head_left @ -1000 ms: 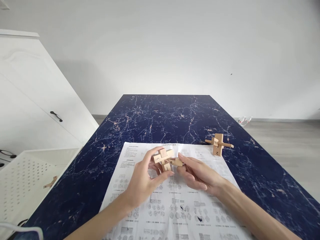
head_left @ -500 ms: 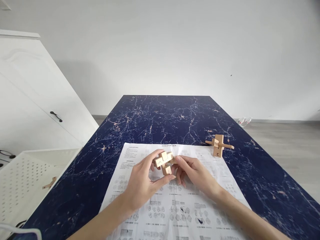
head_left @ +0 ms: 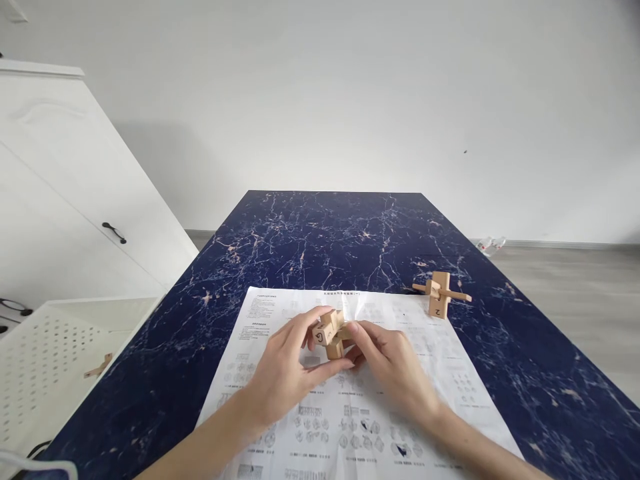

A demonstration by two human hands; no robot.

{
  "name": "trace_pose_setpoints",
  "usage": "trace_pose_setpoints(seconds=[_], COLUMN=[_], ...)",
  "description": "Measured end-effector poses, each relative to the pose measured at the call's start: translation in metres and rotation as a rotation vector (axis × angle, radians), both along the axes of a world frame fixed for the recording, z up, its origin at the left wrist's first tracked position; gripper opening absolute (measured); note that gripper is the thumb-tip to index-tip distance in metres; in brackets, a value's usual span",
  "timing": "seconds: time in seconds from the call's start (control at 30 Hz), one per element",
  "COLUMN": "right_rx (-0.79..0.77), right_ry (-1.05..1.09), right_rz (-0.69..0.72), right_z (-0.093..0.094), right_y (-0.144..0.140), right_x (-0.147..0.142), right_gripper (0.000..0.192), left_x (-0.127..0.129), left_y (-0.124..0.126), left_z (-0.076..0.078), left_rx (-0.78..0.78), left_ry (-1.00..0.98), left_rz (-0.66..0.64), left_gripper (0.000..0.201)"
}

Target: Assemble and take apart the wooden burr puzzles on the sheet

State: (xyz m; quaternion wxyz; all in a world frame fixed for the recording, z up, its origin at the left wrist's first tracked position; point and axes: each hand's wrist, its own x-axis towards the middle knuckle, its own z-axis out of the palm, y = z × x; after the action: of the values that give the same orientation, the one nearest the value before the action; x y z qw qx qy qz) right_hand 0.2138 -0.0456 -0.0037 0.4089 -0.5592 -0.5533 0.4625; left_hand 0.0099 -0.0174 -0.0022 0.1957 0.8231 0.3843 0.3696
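A wooden burr puzzle (head_left: pixel 327 333) of interlocking light blocks is between my two hands, above a printed instruction sheet (head_left: pixel 320 390). Dark figures are marked on its block ends. My left hand (head_left: pixel 290 363) grips it from the left, with the fingers over the far side and the thumb along the near side. My right hand (head_left: pixel 387 353) pinches a block at its right side; the thumb lies on top and the other fingers are partly hidden underneath. Right of the hands, a second wooden puzzle piece group (head_left: pixel 440 295), cross-shaped and marked 2, rests at the sheet's upper right edge.
The dark blue marble-patterned table (head_left: pixel 330 233) reaches toward the white wall. At the left stand a white cabinet (head_left: pixel 75 193) and a perforated white basket (head_left: pixel 50 360) with a small wooden piece (head_left: pixel 99 367) in it. Clear plastic bottles (head_left: pixel 491 245) lie on the floor at right.
The held puzzle has turned, so a different marked end faces me, and it sits slightly lower. My right fingers have moved in closer on its right side. The cross-shaped group stays in place.
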Motion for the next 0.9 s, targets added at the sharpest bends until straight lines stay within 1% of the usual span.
trace_pose_setpoints(seconds=[0.13, 0.27, 0.37, 0.43, 0.57, 0.63, 0.83, 0.9], right_rx=[0.026, 0.032, 0.081, 0.123, 0.180, 0.203, 0.258, 0.248], right_ry=[-0.040, -0.124, -0.170, -0.194, -0.248, -0.260, -0.304, -0.290], right_rz=[-0.028, -0.021, -0.014, -0.006, 0.002, 0.005, 0.067, 0.072], right_z=[0.0012, 0.0003, 0.0008, 0.0014, 0.0016, 0.0011, -0.0025, -0.0027], right_y=[-0.0035, -0.0042, -0.0042, -0.0045, -0.0054, -0.0056, -0.0067, -0.0071], right_x=[-0.0026, -0.0031, -0.0029, -0.0020, 0.0015, 0.0027, 0.0020, 0.0023], right_gripper=[0.051, 0.055, 0.053, 0.052, 0.048, 0.046, 0.044, 0.045], left_x=[0.0032, 0.0042, 0.0035, 0.0031, 0.0023, 0.0014, -0.0022, -0.0024], left_y=[-0.0010, 0.0022, 0.0050, 0.0051, 0.0017, 0.0004, 0.0019, 0.0025], left_z=[-0.0001, 0.0037, 0.0057, 0.0061, 0.0056, 0.0051, 0.0037, 0.0041], left_rx=[0.031, 0.121, 0.152, 0.106, -0.069, -0.127, -0.132, -0.177], left_ry=[-0.004, 0.047, 0.065, 0.063, 0.053, 0.058, 0.112, 0.094], left_rz=[-0.018, 0.010, 0.003, -0.019, -0.081, -0.084, -0.084, -0.083], left_gripper=[0.063, 0.059, 0.060, 0.061, 0.065, 0.068, 0.073, 0.074])
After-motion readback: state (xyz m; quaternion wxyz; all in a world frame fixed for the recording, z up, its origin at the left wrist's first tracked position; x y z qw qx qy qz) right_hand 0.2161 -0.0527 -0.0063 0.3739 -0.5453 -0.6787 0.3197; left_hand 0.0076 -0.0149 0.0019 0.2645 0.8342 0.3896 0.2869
